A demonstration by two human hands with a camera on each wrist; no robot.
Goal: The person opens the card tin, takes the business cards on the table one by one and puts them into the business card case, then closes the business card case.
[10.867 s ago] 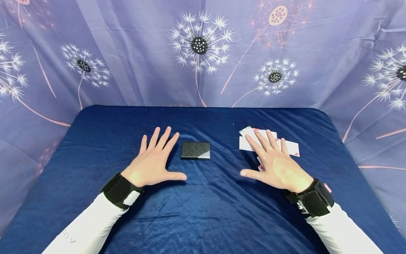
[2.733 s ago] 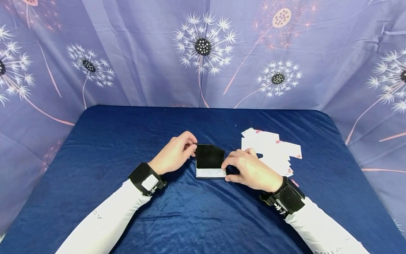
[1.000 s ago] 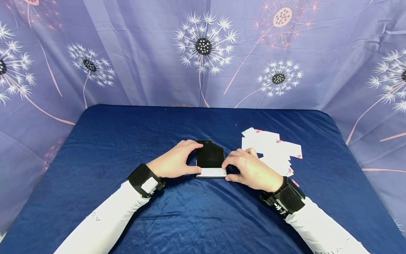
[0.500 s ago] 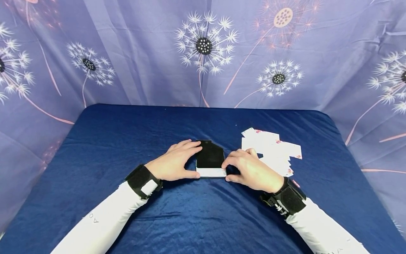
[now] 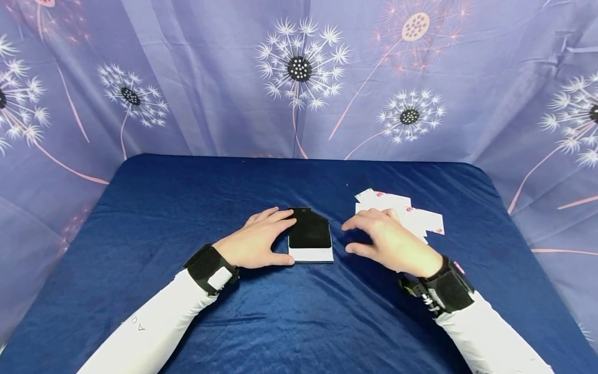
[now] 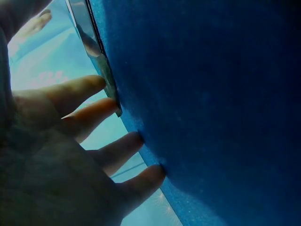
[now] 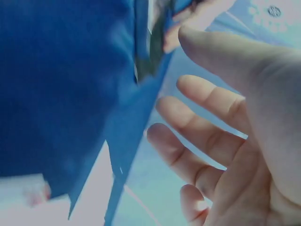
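Observation:
A black business card case (image 5: 309, 231) lies with its lid up on the blue cloth, a white card strip (image 5: 312, 254) showing along its near side. My left hand (image 5: 254, 240) rests at its left side, fingertips on the upper left edge and thumb at the lower left corner. In the left wrist view, two fingertips touch the case (image 6: 96, 52) while the other fingers extend past it. My right hand (image 5: 390, 241), loosely curved and holding nothing, is apart from the case to its right, over the near part of a spread of white cards (image 5: 385, 200). It hides some of them.
Several white cards with red floral corners (image 5: 430, 221) overlap at the right of the table. Dark blue velvety cloth (image 5: 210, 182) covers the table. Behind its far edge hangs a lavender curtain (image 5: 210, 78) with dandelion prints.
My right hand has let go of the case's right edge and moved right and slightly up toward the cards. My left hand stays at the case, almost still.

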